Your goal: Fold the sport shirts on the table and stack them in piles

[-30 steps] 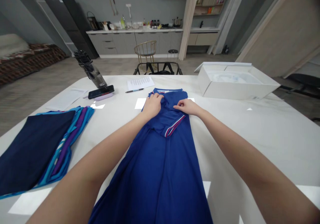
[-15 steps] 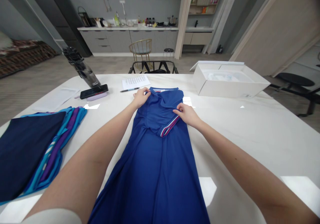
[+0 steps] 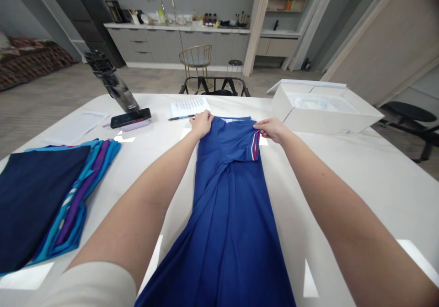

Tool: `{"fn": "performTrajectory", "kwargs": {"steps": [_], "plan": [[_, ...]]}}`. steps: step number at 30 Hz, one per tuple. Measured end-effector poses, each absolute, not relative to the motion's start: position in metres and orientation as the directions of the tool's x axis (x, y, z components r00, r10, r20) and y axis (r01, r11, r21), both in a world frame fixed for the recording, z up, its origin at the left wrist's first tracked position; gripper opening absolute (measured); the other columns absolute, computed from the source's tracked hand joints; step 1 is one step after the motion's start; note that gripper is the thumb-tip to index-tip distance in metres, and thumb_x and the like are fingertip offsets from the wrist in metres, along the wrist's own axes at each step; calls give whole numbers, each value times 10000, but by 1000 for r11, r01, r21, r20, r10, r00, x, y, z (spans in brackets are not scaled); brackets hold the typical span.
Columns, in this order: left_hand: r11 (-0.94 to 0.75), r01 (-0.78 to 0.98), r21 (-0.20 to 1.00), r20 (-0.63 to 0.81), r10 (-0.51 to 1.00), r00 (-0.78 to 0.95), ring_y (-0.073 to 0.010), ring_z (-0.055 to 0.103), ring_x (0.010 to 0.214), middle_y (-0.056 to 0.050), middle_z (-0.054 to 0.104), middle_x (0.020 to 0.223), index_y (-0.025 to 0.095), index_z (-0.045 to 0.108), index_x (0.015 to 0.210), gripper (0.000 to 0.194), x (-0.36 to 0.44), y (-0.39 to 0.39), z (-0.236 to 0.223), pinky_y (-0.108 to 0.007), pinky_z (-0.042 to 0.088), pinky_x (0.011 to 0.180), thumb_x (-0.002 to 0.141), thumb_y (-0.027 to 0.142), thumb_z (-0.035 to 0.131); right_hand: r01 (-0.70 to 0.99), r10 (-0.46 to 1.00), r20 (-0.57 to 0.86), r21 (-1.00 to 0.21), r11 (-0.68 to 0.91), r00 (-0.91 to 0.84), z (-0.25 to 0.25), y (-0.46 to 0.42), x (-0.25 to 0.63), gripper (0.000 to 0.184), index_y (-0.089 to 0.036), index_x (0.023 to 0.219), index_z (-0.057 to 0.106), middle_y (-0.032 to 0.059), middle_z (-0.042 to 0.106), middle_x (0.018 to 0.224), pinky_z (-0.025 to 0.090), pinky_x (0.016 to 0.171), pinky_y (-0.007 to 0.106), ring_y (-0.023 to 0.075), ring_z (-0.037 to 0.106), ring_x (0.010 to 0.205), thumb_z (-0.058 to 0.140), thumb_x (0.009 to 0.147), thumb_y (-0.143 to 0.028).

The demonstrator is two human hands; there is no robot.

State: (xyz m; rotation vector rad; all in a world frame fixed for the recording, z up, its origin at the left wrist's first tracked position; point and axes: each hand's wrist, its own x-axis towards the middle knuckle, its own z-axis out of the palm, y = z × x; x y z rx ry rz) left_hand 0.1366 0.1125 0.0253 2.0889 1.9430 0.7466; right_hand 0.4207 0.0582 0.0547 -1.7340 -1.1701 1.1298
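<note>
A long blue dress (image 3: 222, 215) lies lengthwise on the white table, its neckline at the far end and its lower part running out of view toward me. One short sleeve (image 3: 254, 147), with a white, red and blue striped cuff, lies folded across the upper front. My left hand (image 3: 201, 123) pinches the cloth at the far left shoulder. On the other side, my right hand (image 3: 270, 129) grips the fabric by the sleeve, just above the striped cuff. Some soft folds run down the middle of the dress.
Folded clothes (image 3: 44, 202) are stacked at the left. Beyond them are papers (image 3: 73, 126), a phone (image 3: 130, 118) and a dark upright device (image 3: 111, 85). A pen (image 3: 181, 117) and a printed sheet (image 3: 190, 105) lie past my left hand. An open white box (image 3: 318, 117) stands back right.
My right hand has moved away and to the right, drawing the sleeve up and straighter, so the striped cuff now hangs nearly lengthwise. The left hand still holds the shoulder. The view has shifted slightly.
</note>
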Motion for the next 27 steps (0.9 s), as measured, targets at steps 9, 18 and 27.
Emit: {"fn": "performTrajectory", "kwargs": {"steps": [9,18,27], "plan": [[-659,743,115,353,726,590,-264,512,1375,-110,573,1476,212,643,1356,387,134,51,15,-463,311,1219,1030,275,445,907,926,366,-415,75,91,2,21,407,328,-188,1230,677,155,629,1198,507,947,460,315,620,1094,643,933,-324],[-634,755,167,131,773,620,-308,309,1554,-131,342,1677,214,418,1586,561,111,-53,-1,-538,254,1262,1073,440,393,968,982,169,-218,125,-88,-4,-71,356,577,-273,1537,478,138,484,1578,360,1117,627,356,438,1422,392,1049,-569],[-701,668,249,86,703,706,-303,271,1570,-113,344,1679,227,479,1545,562,88,-119,3,-562,193,1276,1058,502,426,976,927,367,-159,148,-81,6,-112,345,416,-227,1360,640,175,560,1470,281,1142,652,356,459,1369,413,1067,-416]]}}
